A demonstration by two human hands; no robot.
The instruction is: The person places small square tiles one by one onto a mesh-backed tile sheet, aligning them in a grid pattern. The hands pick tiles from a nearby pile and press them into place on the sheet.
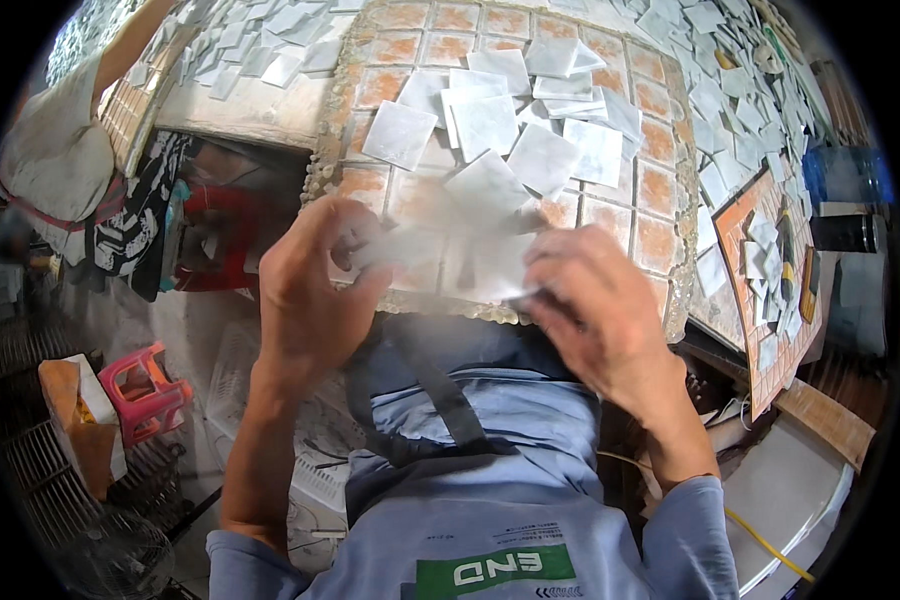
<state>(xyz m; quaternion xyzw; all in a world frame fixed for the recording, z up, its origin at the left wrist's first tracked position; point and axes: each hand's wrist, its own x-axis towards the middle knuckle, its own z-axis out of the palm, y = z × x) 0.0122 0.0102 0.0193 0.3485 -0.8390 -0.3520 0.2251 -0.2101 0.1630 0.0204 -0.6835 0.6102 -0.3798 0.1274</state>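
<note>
My left hand is closed, with thumb and fingers on a pale square stone tile at the near edge of the work board. My right hand pinches the edge of another pale tile, held close to the first. A hazy smudge blurs the middle of the picture, so the tiles' outlines there are unclear. Both hands are over a board faced with orange-and-white square tiles. Just beyond my fingers lies a loose heap of white-grey marble tiles, some overlapping.
More loose tiles cover the surfaces at far left and right. A smaller tiled panel leans at right, bearing tile pieces and tools. Another person's arm shows at upper left. Below left stand a pink stool and a fan.
</note>
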